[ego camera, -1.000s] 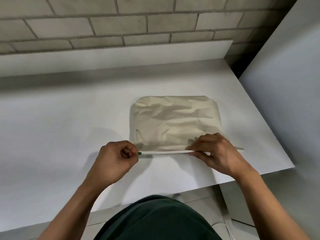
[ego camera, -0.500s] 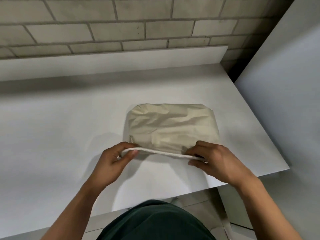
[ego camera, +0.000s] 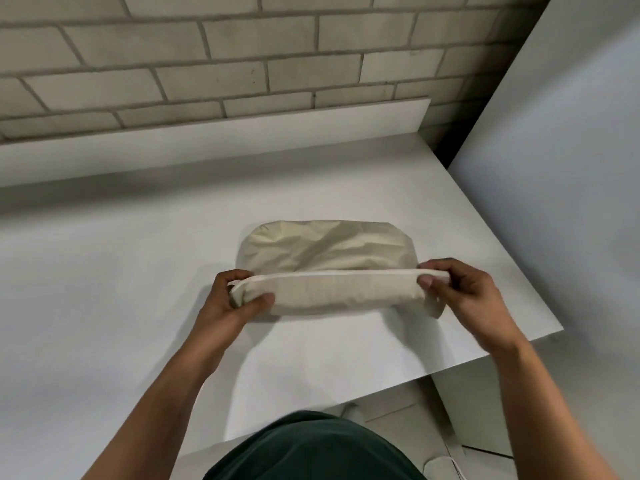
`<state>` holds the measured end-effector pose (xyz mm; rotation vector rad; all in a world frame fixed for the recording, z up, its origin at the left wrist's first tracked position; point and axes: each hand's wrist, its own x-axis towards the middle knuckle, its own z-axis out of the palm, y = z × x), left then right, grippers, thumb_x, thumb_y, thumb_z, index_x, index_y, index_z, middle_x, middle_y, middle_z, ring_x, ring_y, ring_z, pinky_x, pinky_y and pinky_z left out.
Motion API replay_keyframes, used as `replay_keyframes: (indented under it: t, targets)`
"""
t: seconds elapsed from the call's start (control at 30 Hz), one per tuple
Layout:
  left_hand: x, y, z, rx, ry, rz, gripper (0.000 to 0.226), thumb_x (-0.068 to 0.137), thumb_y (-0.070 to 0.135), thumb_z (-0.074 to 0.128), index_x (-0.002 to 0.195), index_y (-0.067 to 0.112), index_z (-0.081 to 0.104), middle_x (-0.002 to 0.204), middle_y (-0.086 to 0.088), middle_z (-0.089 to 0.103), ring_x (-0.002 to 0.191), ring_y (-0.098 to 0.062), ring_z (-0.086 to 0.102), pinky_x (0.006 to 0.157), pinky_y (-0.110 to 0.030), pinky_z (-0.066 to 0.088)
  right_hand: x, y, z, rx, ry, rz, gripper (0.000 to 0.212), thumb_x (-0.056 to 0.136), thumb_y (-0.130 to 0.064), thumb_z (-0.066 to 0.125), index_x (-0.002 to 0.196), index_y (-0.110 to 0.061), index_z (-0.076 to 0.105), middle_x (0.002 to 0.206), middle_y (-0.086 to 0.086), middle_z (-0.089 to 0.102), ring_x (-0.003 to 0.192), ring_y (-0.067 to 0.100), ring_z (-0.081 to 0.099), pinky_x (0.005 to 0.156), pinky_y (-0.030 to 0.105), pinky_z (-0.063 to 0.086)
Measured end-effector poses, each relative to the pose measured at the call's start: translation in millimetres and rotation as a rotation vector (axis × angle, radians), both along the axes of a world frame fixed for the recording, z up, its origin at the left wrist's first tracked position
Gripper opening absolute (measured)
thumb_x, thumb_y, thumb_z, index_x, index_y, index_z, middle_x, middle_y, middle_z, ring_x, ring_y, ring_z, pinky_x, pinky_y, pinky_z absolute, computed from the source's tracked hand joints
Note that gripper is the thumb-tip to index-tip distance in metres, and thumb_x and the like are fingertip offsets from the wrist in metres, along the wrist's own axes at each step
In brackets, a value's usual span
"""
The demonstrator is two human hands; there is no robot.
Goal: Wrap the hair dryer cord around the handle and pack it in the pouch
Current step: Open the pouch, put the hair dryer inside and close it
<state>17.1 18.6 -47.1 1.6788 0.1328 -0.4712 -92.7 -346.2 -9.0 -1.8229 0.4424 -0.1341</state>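
Observation:
A beige fabric pouch (ego camera: 329,249) lies on the white table (ego camera: 121,289), bulging as if something is inside. Its near zipped edge is lifted and tipped toward me. My left hand (ego camera: 239,296) pinches the left end of that edge, thumb in front. My right hand (ego camera: 457,289) pinches the right end in the same way. The hair dryer and its cord are hidden from view.
A brick wall (ego camera: 242,57) rises behind a white upstand at the table's back. A white panel (ego camera: 554,168) stands at the right. The table's right corner (ego camera: 557,329) is close to my right hand. Floor tiles show below.
Both hands moved apart to the pouch's two ends and lifted its near edge off the table. My left hand, earlier at the zipper pull, now grips the left end.

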Motion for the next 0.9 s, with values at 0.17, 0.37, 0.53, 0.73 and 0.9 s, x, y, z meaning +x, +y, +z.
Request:
replay_keyframes:
  t: [0.17, 0.37, 0.53, 0.73, 0.9]
  targets:
    - [21.8, -7.4, -5.8, 0.053, 0.096, -0.004, 0.09, 0.051, 0.043, 0.1, 0.128, 0.034, 0.054, 0.126, -0.001, 0.063, 0.104, -0.017, 0.069, 0.08, -0.033, 0.058, 23.8, 19.1, -33.5, 0.054, 0.021, -0.294, 0.034, 0.088, -0.033, 0.081, 0.119, -0.039, 0.07, 0.112, -0.01, 0.07, 0.097, 0.008, 0.066, 0.079, 0.026, 0.052]
    - [58.2, -16.1, 1.5, 0.199, 0.165, -0.102, 0.073, 0.068, 0.051, 0.091, 0.13, 0.03, 0.061, 0.123, 0.01, 0.069, 0.108, -0.015, 0.069, 0.082, -0.036, 0.06, 25.8, 16.5, -41.1, 0.102, 0.216, -0.228, 0.063, 0.095, -0.052, 0.065, 0.152, -0.032, 0.046, 0.148, -0.005, 0.052, 0.127, 0.015, 0.05, 0.1, 0.029, 0.038]
    - [78.1, -30.5, 1.0, 0.257, 0.008, -0.062, 0.062, 0.066, 0.035, 0.097, 0.113, 0.016, 0.061, 0.114, 0.006, 0.07, 0.101, -0.007, 0.066, 0.075, -0.026, 0.051, 31.5, 17.4, -34.5, 0.103, 0.211, -0.131, 0.058, 0.102, -0.054, 0.053, 0.157, -0.045, 0.035, 0.157, -0.015, 0.042, 0.145, 0.011, 0.038, 0.112, 0.026, 0.03]
    - [97.2, -32.1, -4.1, 0.176, -0.024, -0.068, 0.09, 0.056, 0.023, 0.101, 0.13, 0.024, 0.051, 0.119, 0.004, 0.067, 0.11, -0.012, 0.067, 0.089, -0.031, 0.053, 32.7, 27.0, -40.9, -0.014, 0.112, -0.138, 0.055, 0.103, -0.062, 0.041, 0.155, -0.045, 0.037, 0.157, -0.023, 0.042, 0.142, 0.0, 0.039, 0.116, 0.024, 0.03]
    - [93.1, -43.9, -1.9, 0.188, -0.069, -0.12, 0.034, 0.066, 0.031, 0.096, 0.096, 0.021, 0.082, 0.092, 0.006, 0.081, 0.096, -0.016, 0.076, 0.091, -0.037, 0.057, 38.7, 33.7, -46.8, -0.026, 0.018, -0.204, 0.048, 0.107, -0.056, 0.037, 0.153, -0.043, 0.042, 0.151, -0.025, 0.048, 0.141, 0.0, 0.044, 0.117, 0.026, 0.035]
